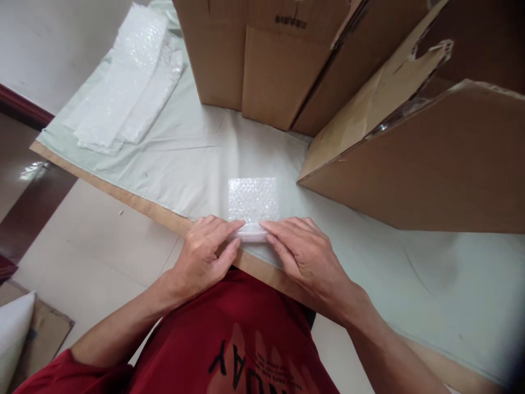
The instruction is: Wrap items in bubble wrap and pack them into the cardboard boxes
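Observation:
A small rectangular piece of bubble wrap lies flat on the pale green cloth covering the table, close to its near edge. My left hand pinches the sheet's near edge from the left, fingers pressed together on it. My right hand grips the same edge from the right, fingertips almost meeting the left ones. The near edge looks folded or rolled up under my fingers.
A stack of bubble wrap sheets lies at the far left of the table. Tall cardboard boxes stand at the back. A large open cardboard box lies tilted at the right, close to my right hand.

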`<move>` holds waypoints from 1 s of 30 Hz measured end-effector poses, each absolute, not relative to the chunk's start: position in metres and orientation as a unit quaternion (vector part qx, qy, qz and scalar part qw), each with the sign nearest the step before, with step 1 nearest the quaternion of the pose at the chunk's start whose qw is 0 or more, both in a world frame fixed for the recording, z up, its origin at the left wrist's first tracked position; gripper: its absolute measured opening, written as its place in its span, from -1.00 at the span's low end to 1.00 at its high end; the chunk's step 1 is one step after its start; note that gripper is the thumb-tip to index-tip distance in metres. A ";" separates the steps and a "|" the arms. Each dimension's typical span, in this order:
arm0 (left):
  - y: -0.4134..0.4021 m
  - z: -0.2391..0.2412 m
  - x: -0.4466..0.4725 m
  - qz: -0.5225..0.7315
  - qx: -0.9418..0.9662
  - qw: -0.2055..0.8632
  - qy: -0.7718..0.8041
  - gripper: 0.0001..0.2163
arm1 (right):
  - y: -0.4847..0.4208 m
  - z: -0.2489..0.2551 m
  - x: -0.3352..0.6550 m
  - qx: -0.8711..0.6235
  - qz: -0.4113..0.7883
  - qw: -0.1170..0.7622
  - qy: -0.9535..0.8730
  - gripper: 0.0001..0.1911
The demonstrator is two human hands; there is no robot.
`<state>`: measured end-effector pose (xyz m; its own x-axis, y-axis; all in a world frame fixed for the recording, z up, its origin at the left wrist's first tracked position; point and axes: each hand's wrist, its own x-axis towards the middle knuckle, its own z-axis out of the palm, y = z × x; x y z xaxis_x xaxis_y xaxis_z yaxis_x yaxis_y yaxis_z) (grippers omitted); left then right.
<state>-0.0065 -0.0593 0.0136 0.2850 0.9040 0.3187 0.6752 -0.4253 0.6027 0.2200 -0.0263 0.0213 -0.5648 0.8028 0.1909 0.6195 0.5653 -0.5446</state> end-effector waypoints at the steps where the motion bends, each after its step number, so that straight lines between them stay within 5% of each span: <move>1: -0.057 0.011 -0.006 0.320 0.774 0.175 0.517 -0.77 | -0.027 0.021 0.220 -0.429 0.210 0.234 -0.847 -0.72; 5: -0.048 0.001 -0.005 0.306 0.754 0.145 0.563 -0.77 | -0.037 0.015 0.222 -0.456 0.093 0.331 -0.821 -0.72; 8: -0.042 0.000 -0.005 0.288 0.751 0.129 0.580 -0.77 | -0.041 0.010 0.220 -0.418 0.054 0.295 -0.857 -0.70; 11: -0.040 0.002 -0.005 0.270 0.749 0.122 0.593 -0.77 | -0.036 0.006 0.215 -0.401 0.055 0.230 -0.885 -0.71; 18: -0.054 0.012 -0.012 0.348 0.713 0.164 0.586 -0.69 | -0.021 0.018 0.213 -0.419 0.164 0.241 -0.860 -0.78; 21: -0.062 0.015 -0.014 0.408 0.626 0.252 0.614 -0.68 | -0.022 0.021 0.216 -0.478 0.225 0.252 -0.811 -0.78; 27: -0.066 0.019 0.002 0.442 0.325 0.643 0.534 -0.62 | -0.033 0.024 0.219 -0.576 0.356 0.332 -0.657 -0.81; 30: -0.062 0.019 0.019 0.444 0.297 0.707 0.464 -0.57 | -0.042 0.025 0.218 -0.563 0.389 0.348 -0.641 -0.82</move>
<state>0.0188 -0.0625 0.0187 0.1752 0.9029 -0.3926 -0.3514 0.4299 0.8317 0.2178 -0.0422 0.0248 -0.1243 0.9922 0.0088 0.4516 0.0645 -0.8899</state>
